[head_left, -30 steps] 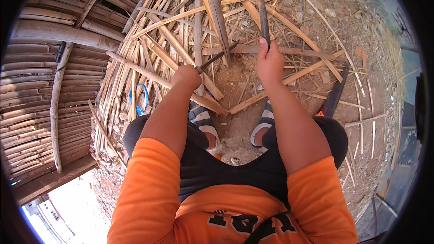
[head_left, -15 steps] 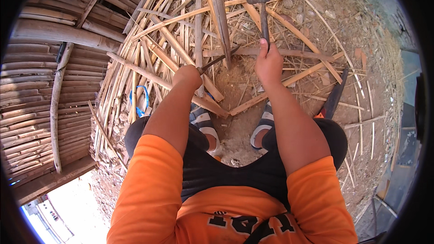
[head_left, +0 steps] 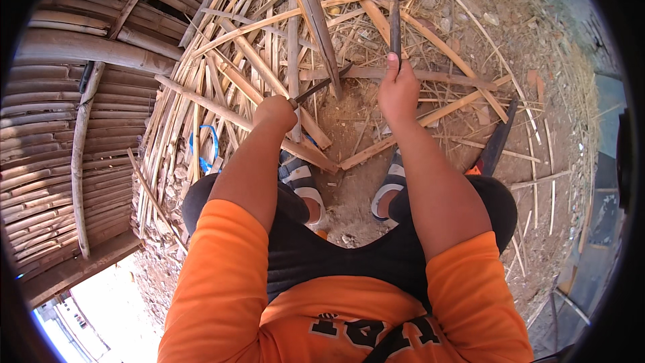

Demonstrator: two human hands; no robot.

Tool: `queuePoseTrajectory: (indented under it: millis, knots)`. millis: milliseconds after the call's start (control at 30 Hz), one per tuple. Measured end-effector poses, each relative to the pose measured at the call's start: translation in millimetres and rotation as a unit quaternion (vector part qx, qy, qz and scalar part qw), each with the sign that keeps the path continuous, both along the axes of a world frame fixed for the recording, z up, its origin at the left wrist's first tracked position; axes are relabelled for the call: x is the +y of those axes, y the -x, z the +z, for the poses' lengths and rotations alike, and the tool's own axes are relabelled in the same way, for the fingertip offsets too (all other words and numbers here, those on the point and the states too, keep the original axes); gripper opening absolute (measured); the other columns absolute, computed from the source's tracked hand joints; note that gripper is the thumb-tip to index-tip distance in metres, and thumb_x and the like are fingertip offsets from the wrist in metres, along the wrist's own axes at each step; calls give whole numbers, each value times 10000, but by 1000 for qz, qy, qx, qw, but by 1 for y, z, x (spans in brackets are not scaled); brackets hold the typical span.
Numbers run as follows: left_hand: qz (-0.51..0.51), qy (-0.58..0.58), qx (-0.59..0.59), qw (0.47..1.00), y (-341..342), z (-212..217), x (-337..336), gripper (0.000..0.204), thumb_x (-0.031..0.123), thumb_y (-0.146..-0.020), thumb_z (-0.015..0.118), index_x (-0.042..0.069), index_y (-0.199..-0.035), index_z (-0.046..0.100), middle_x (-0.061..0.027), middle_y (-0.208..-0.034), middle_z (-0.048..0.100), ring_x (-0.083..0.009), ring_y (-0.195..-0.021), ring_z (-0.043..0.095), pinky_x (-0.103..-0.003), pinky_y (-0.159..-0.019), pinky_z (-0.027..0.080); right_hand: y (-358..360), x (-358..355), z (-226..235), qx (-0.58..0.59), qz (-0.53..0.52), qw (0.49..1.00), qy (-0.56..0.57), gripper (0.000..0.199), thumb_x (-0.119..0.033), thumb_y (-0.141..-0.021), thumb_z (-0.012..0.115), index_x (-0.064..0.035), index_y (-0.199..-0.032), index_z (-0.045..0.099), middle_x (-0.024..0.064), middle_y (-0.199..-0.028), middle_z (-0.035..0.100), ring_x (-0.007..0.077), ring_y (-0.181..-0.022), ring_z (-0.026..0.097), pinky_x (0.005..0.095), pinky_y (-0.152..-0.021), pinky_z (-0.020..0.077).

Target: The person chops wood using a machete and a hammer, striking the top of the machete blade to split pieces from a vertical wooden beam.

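Hammer (head_left: 395, 23) extends forward from our right hand (head_left: 399, 94), which is wrapped around its handle. With our left hand (head_left: 275, 115) we hold a knife (head_left: 312, 90); its dark blade slants forward-right of that grip, across the lower pole (head_left: 316, 20). Split strips (head_left: 259, 60) lie forward-left of the left grip.

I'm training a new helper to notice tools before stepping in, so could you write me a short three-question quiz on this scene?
1. Which hand grips the hammer?
2. True or false: the left hand grips a long-bladed tool.
3. What colour shows at the near end of the dark saw-like tool lying at the right?
a) green
b) orange
c) white

Key:
1. The right hand.
2. True.
3. b) orange.
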State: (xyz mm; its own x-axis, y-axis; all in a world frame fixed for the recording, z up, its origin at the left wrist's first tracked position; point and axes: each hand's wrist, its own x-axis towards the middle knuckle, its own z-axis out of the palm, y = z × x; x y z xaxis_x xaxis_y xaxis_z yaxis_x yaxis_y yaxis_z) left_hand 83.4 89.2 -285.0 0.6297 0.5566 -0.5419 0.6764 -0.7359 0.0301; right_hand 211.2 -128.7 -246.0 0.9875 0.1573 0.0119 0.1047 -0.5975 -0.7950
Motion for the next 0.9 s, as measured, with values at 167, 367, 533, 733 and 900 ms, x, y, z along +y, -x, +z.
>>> queuePoseTrajectory:
  millis: [167,367,533,733,900]
  knots:
    - [-12,-9,23,1000,-4,-5,1,288,215,-906,587,52,-1082,747,-179,-1144,719,-336,-1069,699,-423,-927,566,31,-22,-52,100,97,973,183,508,-454,-1050,469,27,-991,619,279,-825,684,478,-832,676,550,-749,525]
    - [2,-11,18,1000,-8,3,-12,272,176,-865,620,96,-1089,752,-146,-1140,726,-334,-1067,701,-424,-926,568,12,-18,-55,84,73,984,142,517,-458,-1044,477,31,-965,626,299,-829,672,476,-864,668,562,-771,511]
    - [-38,0,31,999,-2,-21,6,285,211,-895,606,80,-1109,742,-156,-1154,721,-332,-1076,698,-431,-918,567,0,4,-11,18,-14,1000,-8,506,-460,-1041,484,18,-952,623,293,-798,659,485,-826,653,586,-749,493]
    - [22,4,13,1000,-1,-2,-9,342,319,-952,590,69,-1138,730,-173,-1170,715,-342,-1090,692,-436,-932,560,38,-23,-94,101,106,972,186,511,-456,-1049,460,19,-998,639,265,-815,689,475,-821,672,561,-736,520]
    - [17,-12,17,1000,1,-14,-7,318,285,-909,619,65,-1107,736,-172,-1115,731,-356,-1063,699,-437,-931,561,14,-12,-73,73,66,986,131,517,-461,-1049,459,23,-1018,640,263,-827,696,473,-819,677,552,-737,528]
